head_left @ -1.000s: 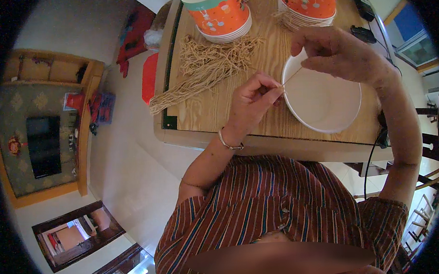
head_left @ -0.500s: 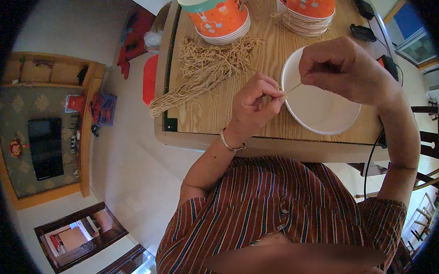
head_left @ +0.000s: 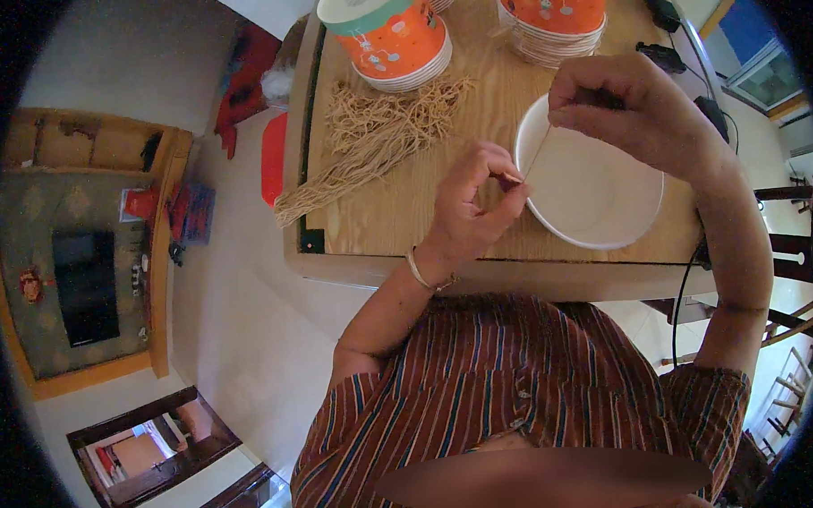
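Note:
Between my two hands a thin strand of tan twine runs taut at a slant. My left hand pinches its lower end, thumb against fingertips, beside the rim of a white paper tub. My right hand grips the upper end above the tub's far part, its fingers closed. The open tub stands at the table's near edge, and its inside looks bare where I can see it. Left of my hands lies a loose bundle of tan twine, curled at the far end and straighter at the near end.
Stacked orange paper tubs stand at the far left of the wooden table. A second orange stack has twine round its lower rims. Black devices and a cable are at the right. A red stool stands left.
My right hand has risen slightly away from my left, so more of the strand shows between them and it slants more steeply. The view has shifted a little.

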A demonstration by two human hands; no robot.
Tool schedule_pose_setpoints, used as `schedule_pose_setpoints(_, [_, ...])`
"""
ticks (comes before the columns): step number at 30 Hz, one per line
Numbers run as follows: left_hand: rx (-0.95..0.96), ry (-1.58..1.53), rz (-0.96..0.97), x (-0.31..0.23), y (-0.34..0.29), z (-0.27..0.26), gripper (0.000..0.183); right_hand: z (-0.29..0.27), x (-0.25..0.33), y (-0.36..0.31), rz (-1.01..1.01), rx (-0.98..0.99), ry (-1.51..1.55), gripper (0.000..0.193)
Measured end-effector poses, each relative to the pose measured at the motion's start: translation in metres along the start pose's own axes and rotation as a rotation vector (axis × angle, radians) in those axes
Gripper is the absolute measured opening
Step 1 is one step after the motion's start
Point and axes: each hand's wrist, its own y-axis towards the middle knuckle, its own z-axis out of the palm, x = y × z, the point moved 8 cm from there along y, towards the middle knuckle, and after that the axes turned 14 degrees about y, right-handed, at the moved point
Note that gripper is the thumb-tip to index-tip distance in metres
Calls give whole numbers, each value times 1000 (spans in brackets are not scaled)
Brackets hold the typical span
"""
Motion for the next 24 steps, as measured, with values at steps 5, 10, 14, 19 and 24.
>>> schedule_pose_setpoints(5, [-45, -120, -179, 8, -1, -1, 14, -26, 0, 1, 22, 38, -332, 10])
schedule_pose_setpoints(10, [-24, -196, -255, 11, -3, -1, 12, -66, -26, 8, -18, -21, -587, 12])
schedule_pose_setpoints(14, [-33, -182, -274, 11, -2, -3, 11, -72, -71, 6, 320, 21, -256, 16])
schedule_pose_setpoints(19, [-38, -140, -339, 11, 2, 0, 9, -63, -100, 6, 210, -32, -159, 19])
schedule_pose_setpoints(24, [-27, -205, -491, 18, 3, 0, 8, -54, -116, 5, 434, -104, -74, 19])
